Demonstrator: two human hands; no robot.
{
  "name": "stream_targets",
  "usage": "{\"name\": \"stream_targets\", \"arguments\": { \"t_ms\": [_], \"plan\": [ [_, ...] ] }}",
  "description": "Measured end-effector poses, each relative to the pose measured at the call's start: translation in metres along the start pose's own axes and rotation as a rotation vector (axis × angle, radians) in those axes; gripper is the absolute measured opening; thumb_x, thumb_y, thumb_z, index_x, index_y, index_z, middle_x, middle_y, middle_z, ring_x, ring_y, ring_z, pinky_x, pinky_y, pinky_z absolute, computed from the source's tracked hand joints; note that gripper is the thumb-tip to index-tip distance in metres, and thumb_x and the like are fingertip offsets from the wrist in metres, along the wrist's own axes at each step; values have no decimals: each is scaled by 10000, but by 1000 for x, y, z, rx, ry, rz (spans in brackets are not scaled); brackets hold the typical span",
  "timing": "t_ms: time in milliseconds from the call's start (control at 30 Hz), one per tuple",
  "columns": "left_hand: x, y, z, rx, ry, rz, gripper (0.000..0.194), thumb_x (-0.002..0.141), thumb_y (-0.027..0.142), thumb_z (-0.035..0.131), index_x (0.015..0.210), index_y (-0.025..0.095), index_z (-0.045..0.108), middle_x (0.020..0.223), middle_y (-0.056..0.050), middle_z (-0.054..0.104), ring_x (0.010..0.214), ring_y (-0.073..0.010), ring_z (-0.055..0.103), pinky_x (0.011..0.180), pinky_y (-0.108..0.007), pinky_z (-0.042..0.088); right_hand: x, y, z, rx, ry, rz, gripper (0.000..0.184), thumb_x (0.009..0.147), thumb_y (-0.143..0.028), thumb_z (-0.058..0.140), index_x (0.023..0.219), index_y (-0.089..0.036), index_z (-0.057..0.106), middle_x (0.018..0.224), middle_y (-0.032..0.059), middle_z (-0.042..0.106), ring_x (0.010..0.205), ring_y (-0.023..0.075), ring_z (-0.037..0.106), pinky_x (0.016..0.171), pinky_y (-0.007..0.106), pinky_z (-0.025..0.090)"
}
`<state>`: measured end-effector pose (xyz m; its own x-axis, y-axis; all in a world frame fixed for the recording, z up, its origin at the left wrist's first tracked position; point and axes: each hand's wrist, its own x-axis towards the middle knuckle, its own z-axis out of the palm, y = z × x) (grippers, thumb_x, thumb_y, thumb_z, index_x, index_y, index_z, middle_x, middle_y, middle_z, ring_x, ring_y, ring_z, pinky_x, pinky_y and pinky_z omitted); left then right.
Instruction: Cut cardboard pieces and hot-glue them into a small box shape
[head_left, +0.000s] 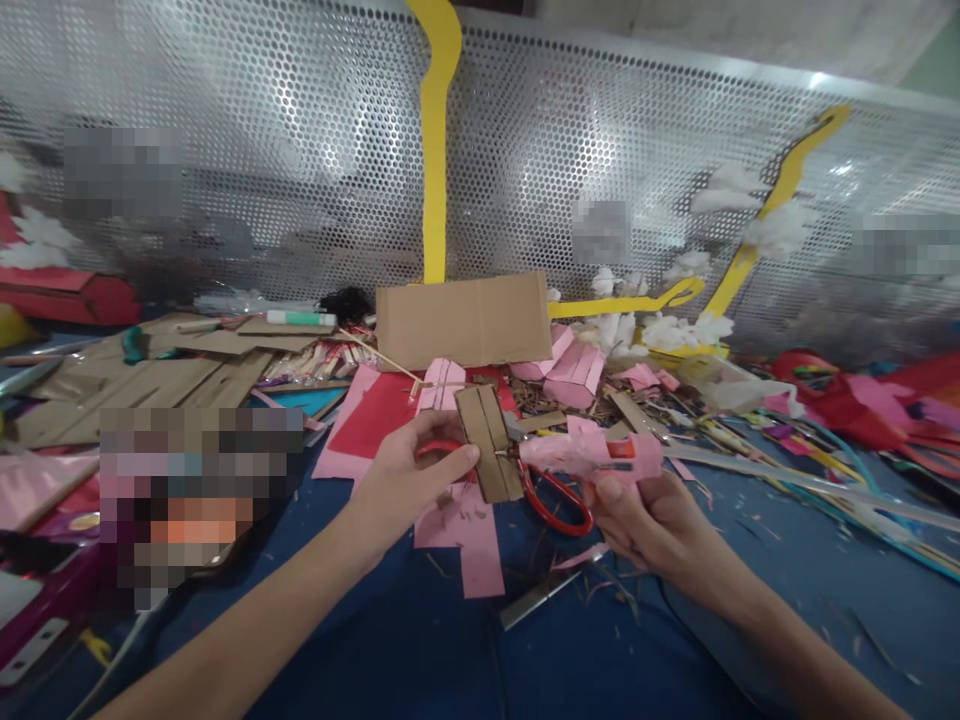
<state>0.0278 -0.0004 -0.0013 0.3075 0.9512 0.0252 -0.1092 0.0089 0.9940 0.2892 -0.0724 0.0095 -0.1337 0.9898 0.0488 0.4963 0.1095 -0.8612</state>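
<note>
My left hand pinches the left edge of a small cardboard rectangle marked with dark lines, held tilted above the table. In my right hand is a pink hot glue gun, my fingers wrapped round its handle. Its nozzle points left and meets or nearly meets the cardboard's face. Behind and below the cardboard lies a pair of red-handled scissors, partly hidden. Pink paper cut-outs lie under my hands, and a flat metallic strip is near them.
A larger cardboard piece stands against a perforated metal panel. Yellow strips and white fluff are on the panel. Cardboard sheets lie left; sticks, scraps and red material crowd the right of the blue table.
</note>
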Motion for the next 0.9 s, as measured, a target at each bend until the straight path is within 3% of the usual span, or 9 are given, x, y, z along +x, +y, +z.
{"name": "stream_targets", "arguments": {
  "t_ms": [300,633,900],
  "plan": [
    [-1,3,0,25,3,-6,455,804,350,774,1196,176,624,1250,-133,686,1071,-268,700,822,-373,602,0,3,1,7,22,19,625,964,-704,435,570,-220,418,460,-44,338,415,85,281,399,261,197],
    [-1,5,2,78,-17,52,427,780,369,777,1117,150,632,1167,-134,696,1017,-259,688,887,-408,553,0,-1,2,-7,47,-15,612,983,-680,425,645,-184,541,445,-58,347,398,82,293,411,263,197],
    [-4,9,3,145,-42,45,360,796,375,758,1061,170,626,1154,-131,683,995,-258,688,795,-369,561,0,-1,1,8,39,-14,604,981,-689,417,657,-190,522,465,-58,359,408,84,297,418,262,217]
  ]
}}
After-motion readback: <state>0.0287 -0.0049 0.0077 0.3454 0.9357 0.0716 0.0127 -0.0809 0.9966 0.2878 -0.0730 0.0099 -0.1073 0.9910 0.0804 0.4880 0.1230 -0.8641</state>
